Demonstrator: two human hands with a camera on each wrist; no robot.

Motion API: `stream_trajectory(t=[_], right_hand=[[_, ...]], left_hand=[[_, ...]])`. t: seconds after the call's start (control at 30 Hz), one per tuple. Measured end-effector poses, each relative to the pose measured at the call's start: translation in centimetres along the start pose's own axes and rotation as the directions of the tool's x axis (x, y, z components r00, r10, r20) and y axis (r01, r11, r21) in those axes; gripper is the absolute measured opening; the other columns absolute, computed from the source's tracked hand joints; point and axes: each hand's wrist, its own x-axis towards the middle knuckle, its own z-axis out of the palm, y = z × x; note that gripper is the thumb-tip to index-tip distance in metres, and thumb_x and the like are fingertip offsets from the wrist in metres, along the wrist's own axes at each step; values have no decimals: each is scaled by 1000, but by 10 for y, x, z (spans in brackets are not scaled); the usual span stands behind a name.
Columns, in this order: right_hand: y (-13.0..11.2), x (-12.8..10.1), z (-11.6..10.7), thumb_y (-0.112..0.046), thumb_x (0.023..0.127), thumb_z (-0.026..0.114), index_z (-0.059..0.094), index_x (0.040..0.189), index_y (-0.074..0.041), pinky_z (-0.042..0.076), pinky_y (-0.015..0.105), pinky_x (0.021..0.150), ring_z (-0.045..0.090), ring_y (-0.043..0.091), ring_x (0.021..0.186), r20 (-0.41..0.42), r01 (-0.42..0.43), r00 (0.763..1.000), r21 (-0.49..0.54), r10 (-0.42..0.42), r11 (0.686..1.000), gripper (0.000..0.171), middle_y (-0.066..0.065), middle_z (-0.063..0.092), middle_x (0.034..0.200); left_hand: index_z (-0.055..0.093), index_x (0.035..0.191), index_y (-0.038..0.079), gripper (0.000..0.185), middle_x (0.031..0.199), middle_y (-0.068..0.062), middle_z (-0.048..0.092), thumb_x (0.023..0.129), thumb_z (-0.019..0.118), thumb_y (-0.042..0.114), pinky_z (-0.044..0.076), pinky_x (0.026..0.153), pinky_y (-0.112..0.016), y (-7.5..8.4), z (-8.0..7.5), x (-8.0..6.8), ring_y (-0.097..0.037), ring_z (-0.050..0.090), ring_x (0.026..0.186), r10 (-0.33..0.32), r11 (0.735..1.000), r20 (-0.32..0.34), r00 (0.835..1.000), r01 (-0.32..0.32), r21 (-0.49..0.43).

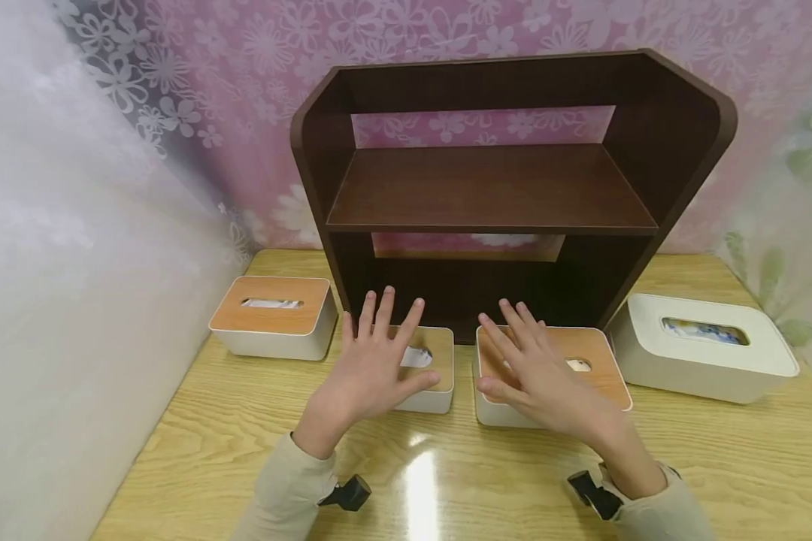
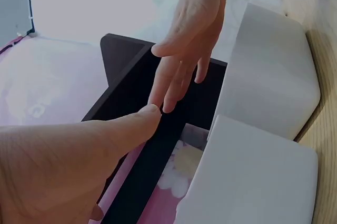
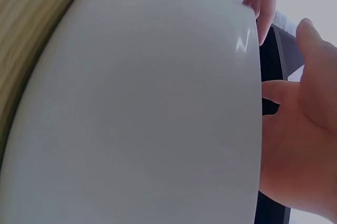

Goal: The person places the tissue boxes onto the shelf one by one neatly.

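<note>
With fingers spread, my left hand (image 1: 374, 370) is over a small tissue box (image 1: 440, 362) with a pale wooden lid, hiding its left part. My right hand (image 1: 541, 370), also flat with fingers apart, covers part of a wider tissue box (image 1: 598, 347) with an orange-brown wooden lid. Neither hand grips anything. In the right wrist view the wide box's white wall (image 3: 137, 103) fills most of the picture, and the right hand (image 3: 303, 150) is along its top edge. Whether the palms touch the lids cannot be told.
A dark brown two-tier shelf (image 1: 494, 188) stands behind the boxes. Another wooden-lidded tissue box (image 1: 271, 346) sits at the left, and an all-white tissue box (image 1: 704, 364) at the right. All stand on a wood-grain table (image 1: 487, 488) by a flowered wall (image 1: 243, 90).
</note>
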Motion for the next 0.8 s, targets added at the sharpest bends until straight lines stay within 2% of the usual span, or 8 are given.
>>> stream_trajectory(t=[0.23, 0.4, 0.57, 0.63, 0.7, 0.73, 0.8], right_hand=[[-10, 3, 6, -43, 96, 63, 11, 161, -25, 20, 73, 108, -5, 38, 151, -16, 8, 1000, 155, -5, 988, 85, 10, -3, 167], [-17, 3, 13, -39, 95, 67, 8, 161, -32, 25, 72, 106, -2, 35, 152, -41, 19, 999, 283, -8, 959, 88, 6, -4, 167], [-25, 5, 23, -31, 90, 74, 12, 161, -29, 28, 72, 104, 7, 39, 151, -88, 67, 995, 335, -40, 940, 94, 9, 1, 167], [-28, 5, 29, -27, 89, 76, 13, 161, -28, 38, 65, 101, 13, 42, 149, -97, 75, 994, 340, -45, 937, 95, 11, 2, 167], [-31, 6, 35, -25, 89, 76, 13, 161, -28, 48, 57, 92, 17, 44, 147, -97, 70, 995, 355, -37, 932, 95, 12, 2, 166], [-33, 7, 37, -24, 90, 76, 13, 161, -29, 51, 53, 85, 18, 45, 147, -95, 61, 995, 365, -28, 929, 95, 13, 3, 166], [-36, 9, 41, -24, 90, 75, 14, 161, -29, 52, 52, 82, 18, 46, 146, -98, 43, 995, 367, -7, 929, 94, 14, 5, 166]], left_hand=[[-1, 161, 27, 97, 165, -19, -5, 90, 45, 75, 16, 112, -70, -7, -3, -1, -44, -3, 150, -20, 1000, 15, 1000, 20, 14], [-2, 161, 26, 97, 165, -18, -6, 91, 46, 73, 14, 113, -68, -9, -3, -1, -43, -2, 150, -37, 999, 43, 998, 38, -28], [-3, 161, 26, 100, 165, -18, -7, 90, 49, 73, 18, 114, -66, -14, -3, -2, -46, 2, 150, -56, 995, 78, 995, 62, -77], [-2, 161, 26, 101, 165, -19, -5, 89, 51, 73, 22, 113, -65, -16, -4, -4, -47, 6, 149, -73, 993, 95, 993, 81, -88], [0, 161, 25, 103, 165, -20, -3, 88, 53, 72, 26, 111, -65, -19, -4, -5, -49, 12, 147, -88, 991, 106, 990, 98, -94], [0, 161, 25, 103, 165, -20, -2, 88, 54, 72, 28, 110, -65, -20, -5, -5, -50, 15, 146, -94, 990, 110, 989, 105, -97], [2, 162, 24, 104, 165, -21, 2, 87, 56, 72, 31, 108, -65, -23, -6, -6, -52, 20, 145, -106, 988, 117, 988, 118, -101]])
